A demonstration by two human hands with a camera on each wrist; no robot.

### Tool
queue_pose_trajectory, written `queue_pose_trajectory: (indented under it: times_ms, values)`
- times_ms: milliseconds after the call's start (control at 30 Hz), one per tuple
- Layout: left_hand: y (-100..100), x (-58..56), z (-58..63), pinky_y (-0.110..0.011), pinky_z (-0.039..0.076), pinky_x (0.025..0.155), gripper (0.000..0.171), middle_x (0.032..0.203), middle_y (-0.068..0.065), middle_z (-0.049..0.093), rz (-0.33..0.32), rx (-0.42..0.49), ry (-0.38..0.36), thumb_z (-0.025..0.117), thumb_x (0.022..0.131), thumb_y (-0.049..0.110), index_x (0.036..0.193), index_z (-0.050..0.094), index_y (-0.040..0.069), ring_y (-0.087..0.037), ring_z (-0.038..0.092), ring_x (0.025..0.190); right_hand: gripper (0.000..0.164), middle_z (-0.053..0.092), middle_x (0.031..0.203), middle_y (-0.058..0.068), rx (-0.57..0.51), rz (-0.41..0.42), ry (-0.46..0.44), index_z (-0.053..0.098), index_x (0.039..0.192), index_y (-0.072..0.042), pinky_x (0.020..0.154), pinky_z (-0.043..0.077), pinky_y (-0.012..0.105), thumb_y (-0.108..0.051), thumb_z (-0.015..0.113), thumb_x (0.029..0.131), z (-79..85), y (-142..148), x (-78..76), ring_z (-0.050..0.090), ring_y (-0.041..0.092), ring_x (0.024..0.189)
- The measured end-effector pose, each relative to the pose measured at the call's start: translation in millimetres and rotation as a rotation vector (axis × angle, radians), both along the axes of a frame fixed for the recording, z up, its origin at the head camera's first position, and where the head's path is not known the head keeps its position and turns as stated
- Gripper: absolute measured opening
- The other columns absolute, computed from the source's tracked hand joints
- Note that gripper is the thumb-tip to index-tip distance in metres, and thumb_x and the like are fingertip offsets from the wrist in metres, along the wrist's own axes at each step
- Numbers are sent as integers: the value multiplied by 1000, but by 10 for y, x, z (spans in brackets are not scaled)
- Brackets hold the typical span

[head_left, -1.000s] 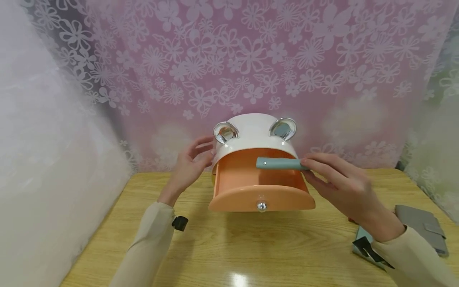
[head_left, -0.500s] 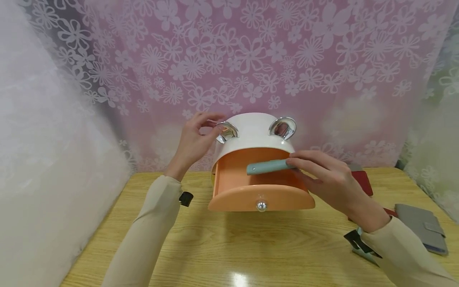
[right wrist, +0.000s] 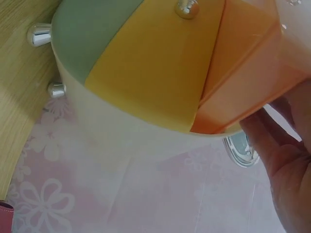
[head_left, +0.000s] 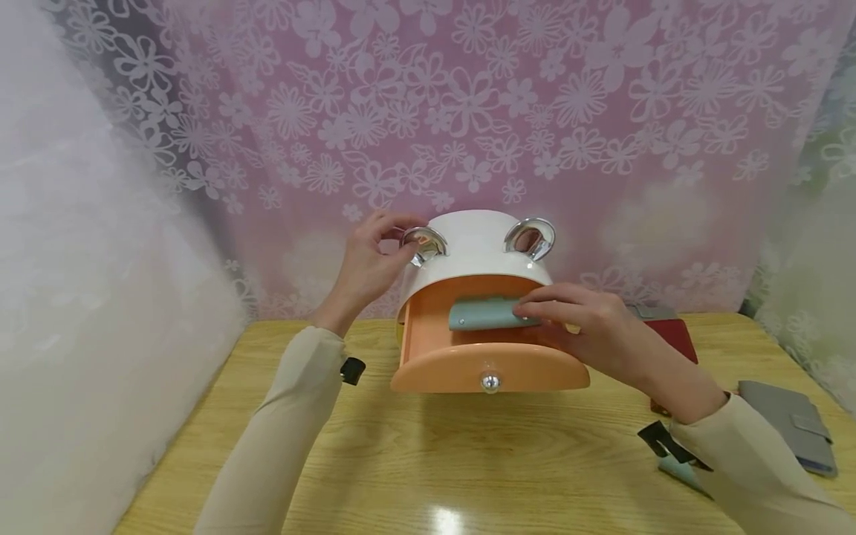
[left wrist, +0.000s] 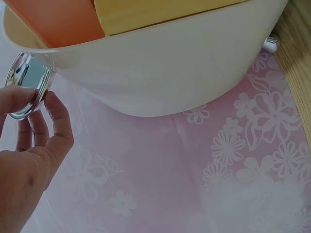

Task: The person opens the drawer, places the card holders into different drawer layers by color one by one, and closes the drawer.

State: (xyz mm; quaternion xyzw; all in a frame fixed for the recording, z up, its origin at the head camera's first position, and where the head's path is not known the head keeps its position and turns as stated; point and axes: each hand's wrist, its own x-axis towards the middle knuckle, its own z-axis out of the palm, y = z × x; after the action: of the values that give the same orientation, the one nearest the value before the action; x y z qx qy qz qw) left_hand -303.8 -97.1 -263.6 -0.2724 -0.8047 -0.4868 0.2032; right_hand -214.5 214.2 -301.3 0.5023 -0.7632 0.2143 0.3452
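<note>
A white rounded cabinet with two chrome ears stands at the back of the table, its orange top drawer pulled out. My left hand pinches the left chrome ear between thumb and fingers. Over the drawer, my right hand pinches the right end of a pale blue-green, wallet-like case with small metal studs. The case lies roughly level within the drawer's opening; whether it touches the drawer floor cannot be seen. In the right wrist view, the fingers are beside the drawer's side wall, and the case is hidden.
Right of the cabinet lies a dark red wallet-like item. A grey wallet with a strap lies at the table's right, near another pale blue-green piece partly under the right sleeve. Below the orange drawer is a yellow drawer.
My left hand has risen from the cabinet's side to the left ear and grips it. My right hand has moved left and lowered the case into the drawer's opening, turning its broad face into view.
</note>
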Motion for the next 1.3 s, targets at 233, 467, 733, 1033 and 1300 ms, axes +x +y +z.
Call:
queue_pose_trajectory:
  times_ms: [233,467,733,1033,1300]
  values:
    - [19,-12,-28,-31,58,79,26,111,-9,63,-3,-7,40,68,93,1,116,75,11,-22,66,102,40,74,108,3,-26,6,-49,77,110,-11,79,53,10,-43,56,100,9,28,-5,70,15,88]
    - [-15,87,-63,-37,63,78,29,118,-13,59,-14,-50,192,71,90,0,119,74,6,-24,64,104,41,76,106,5,-48,2,-54,78,108,-9,83,52,7,-43,58,99,-45,65,3,73,18,86]
    - [-30,172,-66,-40,60,85,53,126,-13,53,-43,-170,215,85,83,14,133,67,8,-24,59,110,44,77,107,8,-111,-74,-55,78,109,-8,78,47,2,-46,58,99,-85,221,73,68,-3,92]
    - [-102,289,-129,-38,57,97,66,138,-12,44,-36,-147,88,88,80,22,140,62,15,-25,53,123,28,76,109,-1,-126,-288,-137,78,114,-16,76,49,6,-31,77,91,-305,623,368,63,-13,95]
    - [-142,313,-218,-42,61,87,33,120,-10,57,-125,-123,56,80,89,13,121,75,11,-28,60,108,53,67,116,-26,-125,-361,-209,77,114,-16,73,51,5,5,88,67,-477,991,556,64,-15,93]
